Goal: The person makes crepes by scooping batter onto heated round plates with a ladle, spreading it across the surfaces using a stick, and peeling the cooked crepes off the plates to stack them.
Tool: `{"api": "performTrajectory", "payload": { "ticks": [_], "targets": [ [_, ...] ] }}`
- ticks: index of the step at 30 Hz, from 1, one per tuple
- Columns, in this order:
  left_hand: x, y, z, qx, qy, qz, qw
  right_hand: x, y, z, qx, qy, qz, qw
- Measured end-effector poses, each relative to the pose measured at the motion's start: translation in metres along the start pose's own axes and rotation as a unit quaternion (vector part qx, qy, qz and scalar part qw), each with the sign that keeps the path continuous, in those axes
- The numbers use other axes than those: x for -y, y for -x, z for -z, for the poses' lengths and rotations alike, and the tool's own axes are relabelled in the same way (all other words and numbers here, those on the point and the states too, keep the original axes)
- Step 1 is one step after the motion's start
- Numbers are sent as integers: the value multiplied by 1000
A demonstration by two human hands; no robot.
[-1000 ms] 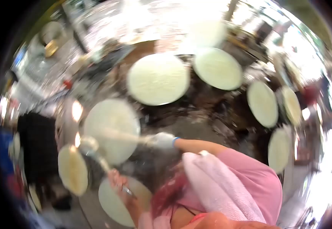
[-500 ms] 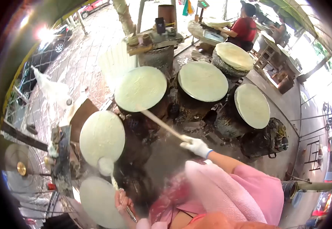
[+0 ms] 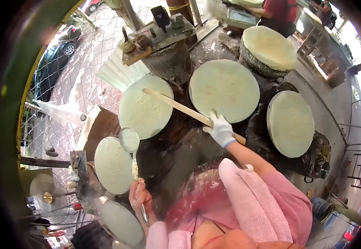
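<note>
My left hand (image 3: 141,194), bare, is closed around the handle of a ladle (image 3: 129,140). The ladle's round bowl hangs between the upper-left griddle and the left one. My right hand (image 3: 221,130), in a white glove, grips a long flat wooden stick (image 3: 179,108) near its thicker end, with fingertips close to the middle griddle's edge. The stick's far tip lies over the pale round sheet on the upper-left griddle (image 3: 141,118). Similar pale rounds cover the middle griddle (image 3: 225,89), the right griddle (image 3: 291,124) and the left griddle (image 3: 113,166). Steam blurs the lower left.
A stack of pale flat rounds (image 3: 270,46) stands at the back right. Behind the griddles is a ledge (image 3: 164,41) with a dark box on it. A fan (image 3: 48,197) stands at left by a wire fence (image 3: 85,62). A co-worker in red (image 3: 278,14) is farther back.
My left hand has raised the ladle away from the left griddle, toward the upper-left one. My right hand has moved up beside the middle griddle, and the view has tilted down.
</note>
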State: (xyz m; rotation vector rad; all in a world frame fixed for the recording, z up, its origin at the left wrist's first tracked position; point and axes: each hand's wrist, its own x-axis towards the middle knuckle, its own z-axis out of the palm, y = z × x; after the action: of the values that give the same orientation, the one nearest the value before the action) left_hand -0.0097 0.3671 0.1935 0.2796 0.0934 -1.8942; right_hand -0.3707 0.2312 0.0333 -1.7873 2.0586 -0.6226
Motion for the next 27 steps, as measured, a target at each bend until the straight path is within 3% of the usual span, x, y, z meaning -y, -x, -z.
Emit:
{"api": "performTrajectory", "payload": {
  "ticks": [7,9,12,14,18,21,22,23,25,27],
  "targets": [
    [-9,-56,-22,-52,-31,-2,998,2,-88,-45,-13,45,7,999],
    [-29,-69,-15,-60,-70,13,996,-11,-88,-65,-63,97,31,993],
    [-61,-96,-8,-92,-136,13,986,-3,-86,-39,-116,98,44,987],
    [-84,-118,3,-55,-113,58,990,-7,-95,-28,-181,128,27,975],
    [-114,-152,11,-66,-164,75,981,-5,-100,44,-240,134,-33,961],
    [-128,-173,23,-64,-168,90,980,-14,-118,118,-269,125,6,955],
    [-127,-177,22,-122,-183,74,973,-8,-129,147,-270,121,6,955],
    [-126,-183,21,-106,-223,79,966,3,-139,178,-220,131,-38,966],
    [-112,-188,7,-151,-238,62,957,-8,-174,218,-253,150,15,956],
    [-104,-196,15,-126,-215,69,966,-17,-218,271,-203,107,-58,971]
  ]
}}
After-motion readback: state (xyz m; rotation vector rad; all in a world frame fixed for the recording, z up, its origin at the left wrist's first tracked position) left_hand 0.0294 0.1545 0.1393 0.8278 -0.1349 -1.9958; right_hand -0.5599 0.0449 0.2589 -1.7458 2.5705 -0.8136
